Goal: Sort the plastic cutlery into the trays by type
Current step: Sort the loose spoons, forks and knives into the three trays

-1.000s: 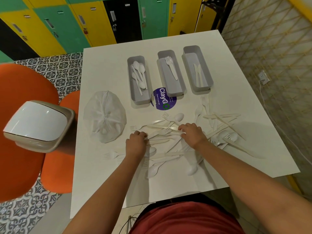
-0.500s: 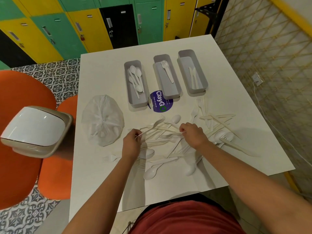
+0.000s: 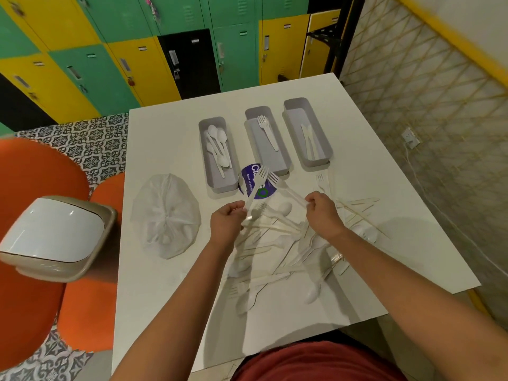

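Broadly, a white table (image 3: 170, 138) fills the middle of the view, with green, yellow and black lockers (image 3: 115, 50) behind it and orange seats (image 3: 30, 171) and a white-lidded bin (image 3: 52, 237) off its left edge. On the table's left part lies a knotted clear plastic bag (image 3: 165, 215). Toward the far side stand three grey trays side by side: the left tray (image 3: 220, 185) holds spoons, the middle tray (image 3: 277, 163) holds one fork, and the right tray (image 3: 316, 160) holds what look like knives. Between the left and middle trays' near ends a round purple sticker (image 3: 248, 171) shows on the tabletop. Nearer the person, a loose pile of white cutlery (image 3: 277, 257) sprawls across the table, forks, spoons and knives crossing one another. Above that pile the left hand (image 3: 226, 222) pinches the handle of a fork (image 3: 257, 185), tines pointing away over the sticker. The right hand (image 3: 320, 213) pinches the handle end of a second fork (image 3: 286, 188), whose tines lie just beside the first fork's, also over the sticker and short of the trays.
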